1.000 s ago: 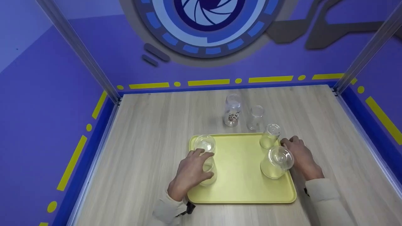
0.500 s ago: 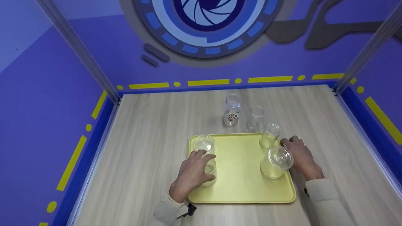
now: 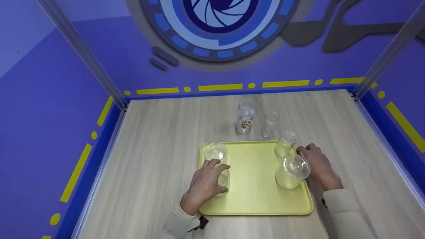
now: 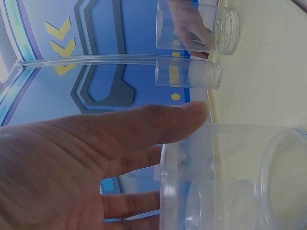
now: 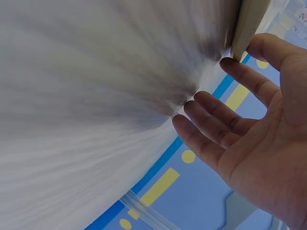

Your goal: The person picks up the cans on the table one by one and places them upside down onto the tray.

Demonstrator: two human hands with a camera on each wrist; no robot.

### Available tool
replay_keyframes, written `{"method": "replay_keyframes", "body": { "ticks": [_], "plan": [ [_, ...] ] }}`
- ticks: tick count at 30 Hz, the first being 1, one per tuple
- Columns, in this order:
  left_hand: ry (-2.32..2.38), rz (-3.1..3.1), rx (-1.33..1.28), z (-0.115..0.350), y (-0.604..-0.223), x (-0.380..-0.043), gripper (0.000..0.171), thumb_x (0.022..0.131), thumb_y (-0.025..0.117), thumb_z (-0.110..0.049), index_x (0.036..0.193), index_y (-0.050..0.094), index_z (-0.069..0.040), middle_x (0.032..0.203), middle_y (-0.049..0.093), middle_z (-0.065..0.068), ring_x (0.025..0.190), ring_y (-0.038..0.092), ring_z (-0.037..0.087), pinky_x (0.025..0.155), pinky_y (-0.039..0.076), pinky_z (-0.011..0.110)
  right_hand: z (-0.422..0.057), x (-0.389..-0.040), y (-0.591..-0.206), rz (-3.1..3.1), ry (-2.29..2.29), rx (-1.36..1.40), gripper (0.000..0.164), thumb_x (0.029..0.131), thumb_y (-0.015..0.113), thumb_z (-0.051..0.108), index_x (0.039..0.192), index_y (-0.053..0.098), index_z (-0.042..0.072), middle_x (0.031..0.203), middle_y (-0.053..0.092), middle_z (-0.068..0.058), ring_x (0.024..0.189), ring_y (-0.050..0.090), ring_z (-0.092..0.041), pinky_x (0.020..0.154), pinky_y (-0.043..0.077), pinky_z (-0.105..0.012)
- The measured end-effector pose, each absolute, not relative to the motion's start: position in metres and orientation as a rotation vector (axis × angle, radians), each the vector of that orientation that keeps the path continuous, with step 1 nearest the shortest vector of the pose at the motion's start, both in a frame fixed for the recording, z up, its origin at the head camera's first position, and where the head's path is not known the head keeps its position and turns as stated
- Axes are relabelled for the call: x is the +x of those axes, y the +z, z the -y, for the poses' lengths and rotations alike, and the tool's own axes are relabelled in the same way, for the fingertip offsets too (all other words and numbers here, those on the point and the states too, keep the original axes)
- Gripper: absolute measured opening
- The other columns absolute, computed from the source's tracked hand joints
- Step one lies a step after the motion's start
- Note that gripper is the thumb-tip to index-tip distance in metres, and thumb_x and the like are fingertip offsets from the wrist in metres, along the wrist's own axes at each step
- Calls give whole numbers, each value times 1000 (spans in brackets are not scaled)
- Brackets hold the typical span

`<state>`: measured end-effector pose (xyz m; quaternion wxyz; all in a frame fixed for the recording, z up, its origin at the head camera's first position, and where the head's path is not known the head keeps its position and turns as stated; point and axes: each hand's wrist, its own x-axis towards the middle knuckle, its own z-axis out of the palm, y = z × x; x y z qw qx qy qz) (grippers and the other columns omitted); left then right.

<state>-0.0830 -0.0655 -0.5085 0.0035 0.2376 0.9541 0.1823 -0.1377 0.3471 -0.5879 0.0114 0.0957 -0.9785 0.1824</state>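
On the left part of the yellow tray (image 3: 254, 202), my left hand (image 3: 203, 186) holds a clear plastic jar (image 3: 224, 180) that it partly covers. The left wrist view has the thumb along one side of the jar (image 4: 235, 153) and the fingers on the far side. Just behind it stands another clear jar (image 3: 216, 151). My right hand (image 3: 318, 164) is at the tray's right edge. In the right wrist view, thumb and index finger pinch the tray's rim (image 5: 248, 24), while the other fingertips rest at the tabletop. A wide clear jar (image 3: 290, 174) stands beside that hand.
A narrower clear jar (image 3: 285, 144) stands at the tray's back right corner. Behind the tray are a clear jar with a dark print (image 3: 245, 119) and a small clear jar (image 3: 270, 124). Blue panels (image 3: 212, 78) enclose the wooden table (image 3: 159, 132).
My left hand and the jar it holds have shifted slightly to the right on the tray. The right hand and the other jars have stayed in place.
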Motion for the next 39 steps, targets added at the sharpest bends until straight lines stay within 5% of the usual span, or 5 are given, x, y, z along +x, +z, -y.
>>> {"method": "replay_keyframes", "body": {
  "ticks": [23, 39],
  "plan": [
    [513, -2934, 792, 69, -502, -84, 65, 67, 100, -18, 127, 76, -16, 136, 65, 12, 120, 61, 30, 74, 59, 38, -346, -137, -587, 3021, 550, 325, 27, 95, 67, 6, 121, 67, -2, 109, 56, -33, 97, 59, -54, 67, 52, -68],
    [579, -2867, 773, 74, -489, -86, 75, 75, 97, -37, 141, 68, -16, 149, 58, 14, 134, 55, 33, 91, 58, 47, -348, -136, -588, 3031, 541, 349, 30, 96, 66, 8, 124, 66, -3, 111, 55, -34, 99, 58, -54, 69, 52, -69]
  ]
}}
